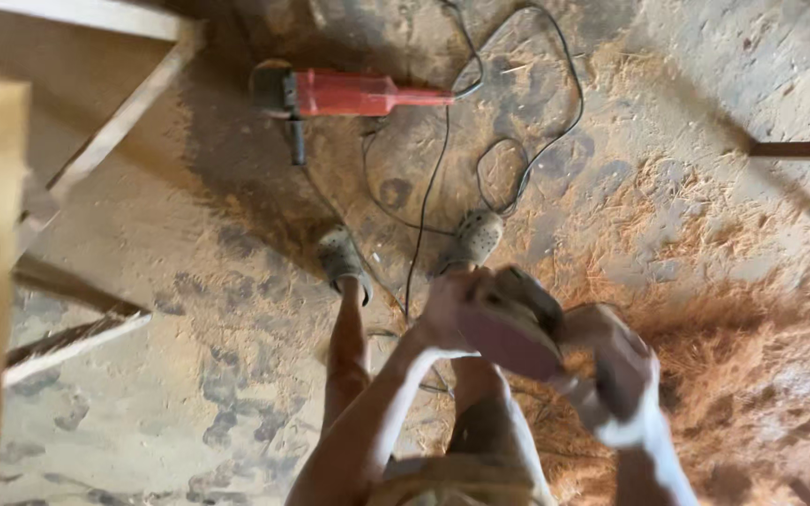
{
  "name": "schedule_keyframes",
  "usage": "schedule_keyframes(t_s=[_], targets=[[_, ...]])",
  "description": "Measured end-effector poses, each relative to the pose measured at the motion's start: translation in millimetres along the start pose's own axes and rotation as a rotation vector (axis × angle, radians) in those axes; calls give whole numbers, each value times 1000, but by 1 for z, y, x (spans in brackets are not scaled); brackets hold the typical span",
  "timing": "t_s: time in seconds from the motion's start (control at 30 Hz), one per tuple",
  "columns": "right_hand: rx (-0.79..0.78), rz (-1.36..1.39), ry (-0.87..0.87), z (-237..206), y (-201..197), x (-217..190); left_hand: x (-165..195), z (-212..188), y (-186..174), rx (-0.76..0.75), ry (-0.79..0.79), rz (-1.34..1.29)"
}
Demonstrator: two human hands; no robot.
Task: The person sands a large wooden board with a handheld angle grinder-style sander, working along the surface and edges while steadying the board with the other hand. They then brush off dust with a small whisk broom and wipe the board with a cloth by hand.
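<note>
Step in hand: both hands grip 1 handheld sander [508, 328], pad up; left hand [447, 314] and right hand [616, 361] clenched on it. Red angle grinder [353, 94] lies on floor [705, 84]. Next move likely calls for pad inspection.

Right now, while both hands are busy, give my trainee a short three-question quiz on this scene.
1. True or false: the red angle grinder lies on the sawdust-covered floor.
2. Which hands grip the round sanding disc with the pink face? A) left only B) right only C) both
3. What trails from the grinder's tail across the floor?

Key
1. True; it lies beyond the feet.
2. C; the left hand and right hand both grip it.
3. A looping black power cord.
</note>
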State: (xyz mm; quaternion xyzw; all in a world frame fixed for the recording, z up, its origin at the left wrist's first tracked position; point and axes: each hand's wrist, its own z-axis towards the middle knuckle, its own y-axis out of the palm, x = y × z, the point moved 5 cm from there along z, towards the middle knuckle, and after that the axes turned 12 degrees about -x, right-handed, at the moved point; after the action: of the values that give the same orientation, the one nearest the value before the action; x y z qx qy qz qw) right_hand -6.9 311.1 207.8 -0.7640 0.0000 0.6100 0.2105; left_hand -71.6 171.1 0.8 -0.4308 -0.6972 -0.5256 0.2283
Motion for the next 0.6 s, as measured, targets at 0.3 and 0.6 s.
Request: schedule_keyframes(t_s=[0.3,0.6], targets=[[-1113,63,297,-63,214,-46,122,-229,-17,-112,566,-377],[-608,-948,902,-281,-84,48,335,-514,-109,77,1093,-354]])
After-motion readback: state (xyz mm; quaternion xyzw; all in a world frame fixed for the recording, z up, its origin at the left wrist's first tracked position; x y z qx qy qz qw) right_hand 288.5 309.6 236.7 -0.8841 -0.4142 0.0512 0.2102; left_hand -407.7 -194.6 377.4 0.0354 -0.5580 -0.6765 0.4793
